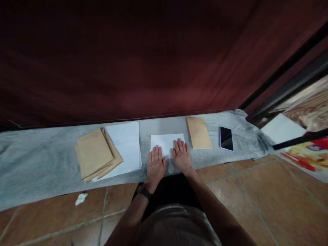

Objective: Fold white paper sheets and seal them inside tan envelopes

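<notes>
A white sheet of paper (165, 139), which looks folded, lies flat on a grey cloth in front of me. My left hand (155, 165) rests palm down on its lower left part, fingers stretched out, a dark watch on the wrist. On the lower right part of the paper lies my right hand (181, 155), also flat with its fingers stretched. Neither hand grips anything. Right of the paper is a single brown envelope (200, 133). To the left, several brown envelopes (94, 152) overlap a stack of larger white sheets (126, 143).
The grey cloth (38, 164) covers a long narrow surface against a dark red panel (153, 68). A phone (226, 138) lies at the right. A crumpled white scrap (81, 198) is on the tiled floor (251, 191). Dark frame bars and a colourful printed package (310, 153) stand far right.
</notes>
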A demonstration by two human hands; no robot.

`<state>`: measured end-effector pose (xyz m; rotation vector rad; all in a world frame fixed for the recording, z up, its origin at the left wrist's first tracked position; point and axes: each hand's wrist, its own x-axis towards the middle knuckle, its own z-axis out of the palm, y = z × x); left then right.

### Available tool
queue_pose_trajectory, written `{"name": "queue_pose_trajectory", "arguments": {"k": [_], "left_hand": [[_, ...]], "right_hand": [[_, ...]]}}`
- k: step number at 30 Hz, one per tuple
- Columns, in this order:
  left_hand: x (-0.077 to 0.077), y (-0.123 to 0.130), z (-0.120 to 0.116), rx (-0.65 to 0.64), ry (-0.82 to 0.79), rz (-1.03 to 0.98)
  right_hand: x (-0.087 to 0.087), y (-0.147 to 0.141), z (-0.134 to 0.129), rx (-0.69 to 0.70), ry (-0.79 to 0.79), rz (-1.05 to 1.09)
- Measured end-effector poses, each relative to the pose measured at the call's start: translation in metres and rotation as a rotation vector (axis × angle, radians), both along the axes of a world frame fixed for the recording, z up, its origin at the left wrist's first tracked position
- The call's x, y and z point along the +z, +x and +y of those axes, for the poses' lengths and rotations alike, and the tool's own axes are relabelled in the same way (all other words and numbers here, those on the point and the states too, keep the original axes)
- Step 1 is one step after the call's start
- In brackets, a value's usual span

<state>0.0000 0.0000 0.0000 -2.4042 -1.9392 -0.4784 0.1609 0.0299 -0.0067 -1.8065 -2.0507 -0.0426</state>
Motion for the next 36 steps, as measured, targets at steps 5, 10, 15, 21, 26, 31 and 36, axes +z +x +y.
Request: {"name": "queue_pose_trajectory", "arguments": {"k": [5, 10, 15, 21, 26, 31, 36], "left_hand": [[0.002, -0.002, -0.002, -0.009, -0.014, -0.010], [0.004, -0.007, -0.003, -0.064, -0.046, 0.002], [0.003, -0.006, -0.005, -0.022, -0.031, -0.002], [0.001, -0.010, -0.014, 0.064, -0.027, -0.028], [0.007, -0.005, -0.017, 0.118, -0.009, -0.043], [0.011, 0.023, -0.008, -0.143, -0.009, -0.037], [0.002, 0.029, 0.001, -0.246, -0.049, -0.023]], "right_hand": [[0.007, -0.010, -0.013, 0.061, -0.010, 0.040], [0.001, -0.027, -0.042, 0.200, -0.026, 0.033], [-0.006, -0.009, -0.053, 0.134, 0.016, -0.013], [-0.007, 0.023, -0.056, 0.080, 0.029, -0.061], [-0.010, 0.026, -0.058, 0.068, 0.037, -0.063], [-0.009, 0.024, -0.057, 0.057, 0.026, -0.063], [-0.006, 0.026, -0.060, 0.082, 0.010, -0.052]]}}
